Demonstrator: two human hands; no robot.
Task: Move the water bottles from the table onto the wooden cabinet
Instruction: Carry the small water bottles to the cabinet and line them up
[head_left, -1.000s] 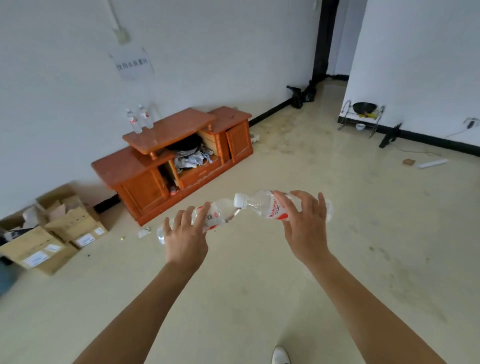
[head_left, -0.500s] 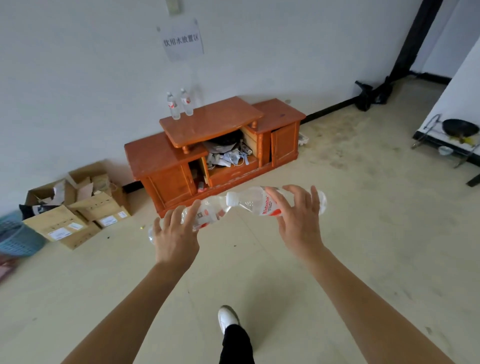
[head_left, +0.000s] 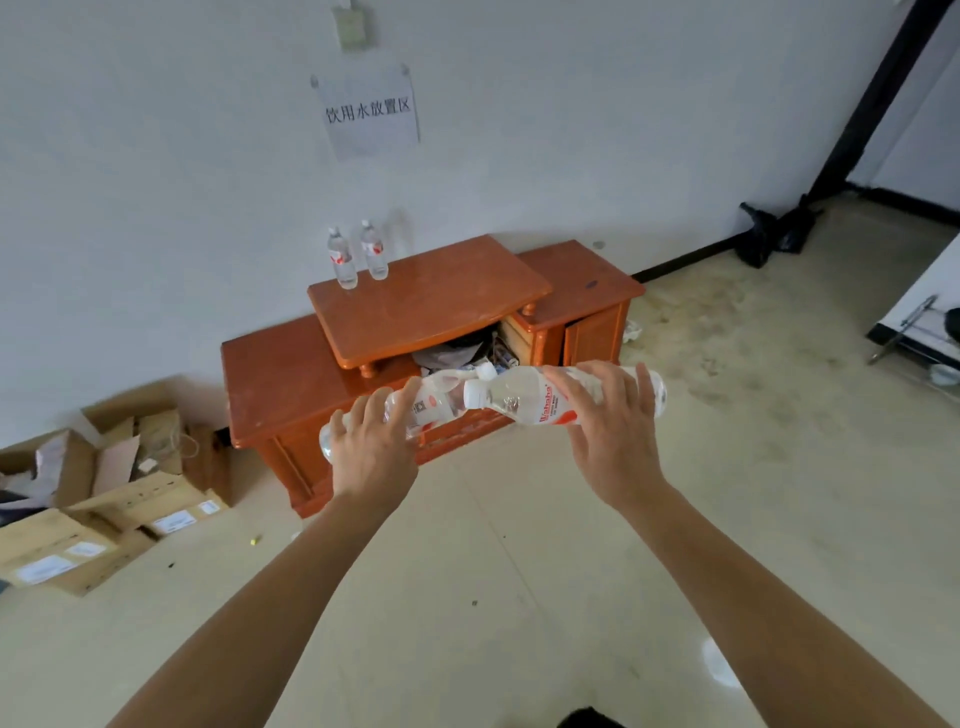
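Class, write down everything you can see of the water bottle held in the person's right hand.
The right-hand bottle is clear plastic with a white cap and a label printed in red. It lies nearly level in the air, cap toward the person's left, base jutting past the fingers. The right hand curls over its middle. Its cap overlaps the other bottle in view; whether they touch cannot be told. The wooden cabinet stands behind.

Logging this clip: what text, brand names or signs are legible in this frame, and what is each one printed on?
"饮用水放置区": paper sign stuck on the wall.
"Wahaha", in red: label of the right bottle, gripped by the right hand.
Too small or blurred: print on the left bottle in the left hand; red labels of the two standing bottles on the wooden cabinet; white stickers on the cardboard boxes.
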